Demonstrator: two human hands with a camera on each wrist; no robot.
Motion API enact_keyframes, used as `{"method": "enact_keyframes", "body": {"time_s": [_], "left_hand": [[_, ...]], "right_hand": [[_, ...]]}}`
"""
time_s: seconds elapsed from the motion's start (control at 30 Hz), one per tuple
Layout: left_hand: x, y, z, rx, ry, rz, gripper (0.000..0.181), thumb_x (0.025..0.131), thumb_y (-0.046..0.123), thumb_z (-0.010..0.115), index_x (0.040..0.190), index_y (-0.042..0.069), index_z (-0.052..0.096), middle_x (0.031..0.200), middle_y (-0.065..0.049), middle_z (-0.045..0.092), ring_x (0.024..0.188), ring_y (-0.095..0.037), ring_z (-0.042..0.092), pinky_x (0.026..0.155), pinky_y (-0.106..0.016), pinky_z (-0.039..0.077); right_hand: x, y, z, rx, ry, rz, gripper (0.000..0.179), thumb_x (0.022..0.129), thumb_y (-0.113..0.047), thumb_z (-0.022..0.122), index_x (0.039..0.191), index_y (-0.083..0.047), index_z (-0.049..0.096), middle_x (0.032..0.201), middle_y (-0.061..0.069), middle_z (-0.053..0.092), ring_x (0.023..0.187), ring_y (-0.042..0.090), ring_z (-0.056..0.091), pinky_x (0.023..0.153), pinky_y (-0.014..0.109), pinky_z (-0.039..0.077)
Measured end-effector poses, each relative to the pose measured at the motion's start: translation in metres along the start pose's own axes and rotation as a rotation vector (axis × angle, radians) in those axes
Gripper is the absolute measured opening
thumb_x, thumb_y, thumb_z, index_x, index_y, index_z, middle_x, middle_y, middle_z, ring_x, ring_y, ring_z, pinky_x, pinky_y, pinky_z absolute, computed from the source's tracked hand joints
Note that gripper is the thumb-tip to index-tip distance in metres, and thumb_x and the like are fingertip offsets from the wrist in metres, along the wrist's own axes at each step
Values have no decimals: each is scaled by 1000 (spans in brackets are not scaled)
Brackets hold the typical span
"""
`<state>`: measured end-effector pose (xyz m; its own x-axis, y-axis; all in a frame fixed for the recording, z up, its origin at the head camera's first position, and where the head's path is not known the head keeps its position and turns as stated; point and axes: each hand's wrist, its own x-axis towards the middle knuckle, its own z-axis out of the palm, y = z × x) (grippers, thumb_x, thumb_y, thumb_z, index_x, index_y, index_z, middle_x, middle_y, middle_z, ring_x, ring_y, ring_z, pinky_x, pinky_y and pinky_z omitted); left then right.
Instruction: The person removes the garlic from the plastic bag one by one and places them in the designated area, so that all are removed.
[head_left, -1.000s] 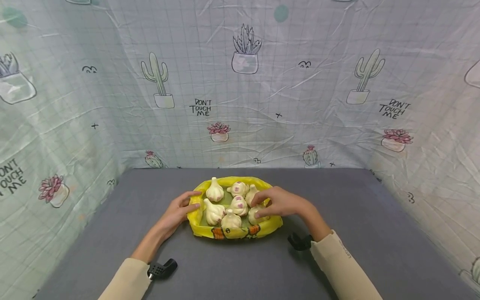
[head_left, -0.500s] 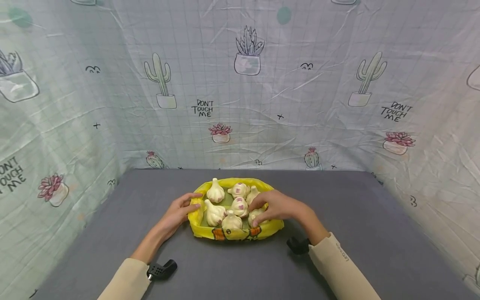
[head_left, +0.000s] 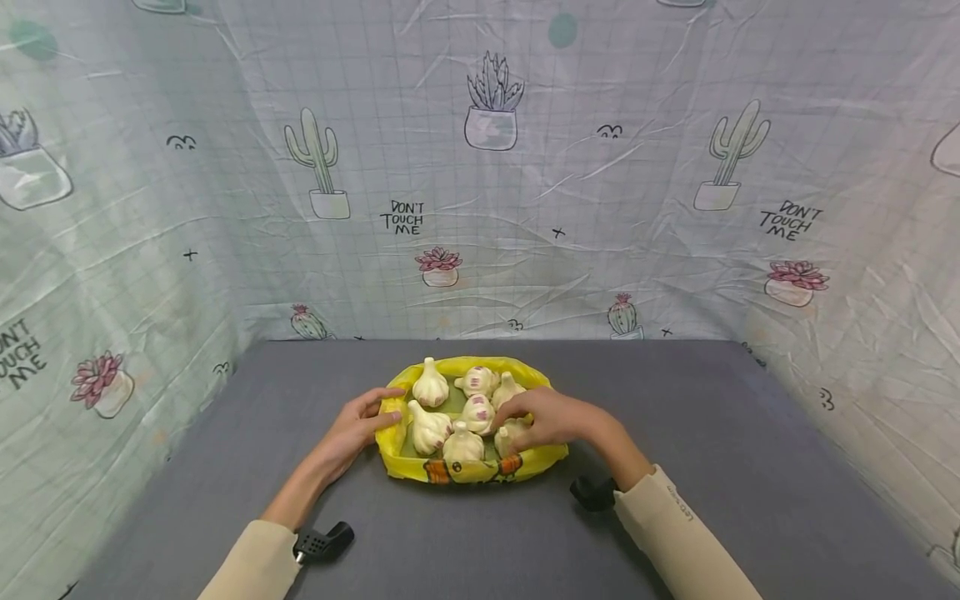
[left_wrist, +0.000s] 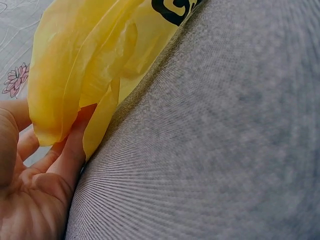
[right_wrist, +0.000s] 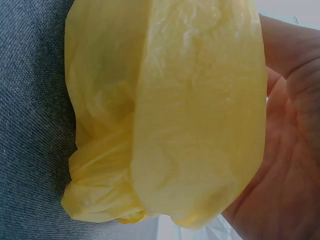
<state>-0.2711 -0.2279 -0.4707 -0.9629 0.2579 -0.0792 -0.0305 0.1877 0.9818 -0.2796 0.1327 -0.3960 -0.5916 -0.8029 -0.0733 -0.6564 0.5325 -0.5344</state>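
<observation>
A yellow plastic bag (head_left: pixel 474 472) lies on the grey table with its mouth spread wide and its sides standing low. Several pale garlic bulbs (head_left: pixel 431 429) sit inside, some with purple marks. At the bag's left end, my left hand (head_left: pixel 348 433) holds the side wall, fingers and thumb at the rim. My right hand (head_left: pixel 555 417) reaches over the right rim and grips a garlic bulb (head_left: pixel 508 435) at the front right, partly covered by the fingers. In the right wrist view the bag's wall (right_wrist: pixel 200 110) hides my fingertips and that bulb.
Grey cloth covers the table (head_left: pixel 480 542) around the bag. A pale curtain (head_left: pixel 480 183) printed with cactus drawings hangs behind and at both sides. Black wrist cameras (head_left: pixel 326 542) sit below each hand, close to the table.
My right hand has shifted slightly left and lower over the front-right bulb, which now sits turned under the fingers. My left hand stays at the bag's left end.
</observation>
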Motion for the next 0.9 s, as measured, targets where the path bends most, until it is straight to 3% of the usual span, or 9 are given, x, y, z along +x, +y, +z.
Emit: {"method": "enact_keyframes", "body": {"time_s": [0.17, 0.33, 0.43, 0.63, 0.77, 0.9], "left_hand": [[0, 0, 0, -11, -5, 10, 55, 102, 27, 67, 151, 11, 50, 161, -19, 42, 131, -28, 56, 95, -36, 55], [-1, 0, 0, -34, -5, 13, 56, 101, 26, 68, 151, 9, 50, 159, -22, 44, 123, -23, 60, 91, -33, 57], [-1, 1, 0, -30, -7, 18, 56, 101, 25, 68, 152, 9, 50, 161, -21, 42, 127, -25, 58, 92, -34, 57], [0, 1, -1, -34, -4, 3, 55, 101, 25, 68, 152, 11, 50, 158, -21, 46, 122, -21, 62, 91, -35, 58], [-1, 0, -1, -29, 5, -4, 55, 102, 27, 67, 152, 11, 49, 159, -21, 44, 127, -24, 59, 92, -34, 58], [-2, 0, 0, -13, 7, 3, 55, 103, 28, 66, 152, 10, 50, 164, -19, 37, 143, -33, 45, 97, -35, 55]], "right_hand": [[-1, -1, -2, 6, 10, -2, 30, 93, -28, 78, 122, -21, 75, 122, -5, 73, 91, 7, 57, 77, 28, 46], [-2, 0, -5, 31, 32, -9, 31, 93, -27, 77, 123, -19, 73, 116, -6, 72, 74, 7, 46, 70, 27, 41], [-4, -1, -8, 39, 58, -6, 32, 94, -27, 76, 124, -19, 72, 117, -5, 72, 79, 9, 50, 72, 28, 44], [-9, -5, -14, 33, 106, 3, 39, 96, -28, 73, 133, -16, 68, 132, 1, 69, 108, 15, 63, 87, 34, 52], [-11, -5, -17, 29, 135, 9, 39, 97, -30, 73, 133, -15, 68, 131, 2, 69, 104, 14, 63, 85, 33, 53], [-14, -5, -20, 41, 164, 20, 40, 97, -31, 73, 132, -13, 69, 128, 0, 70, 99, 11, 61, 83, 30, 53]]}}
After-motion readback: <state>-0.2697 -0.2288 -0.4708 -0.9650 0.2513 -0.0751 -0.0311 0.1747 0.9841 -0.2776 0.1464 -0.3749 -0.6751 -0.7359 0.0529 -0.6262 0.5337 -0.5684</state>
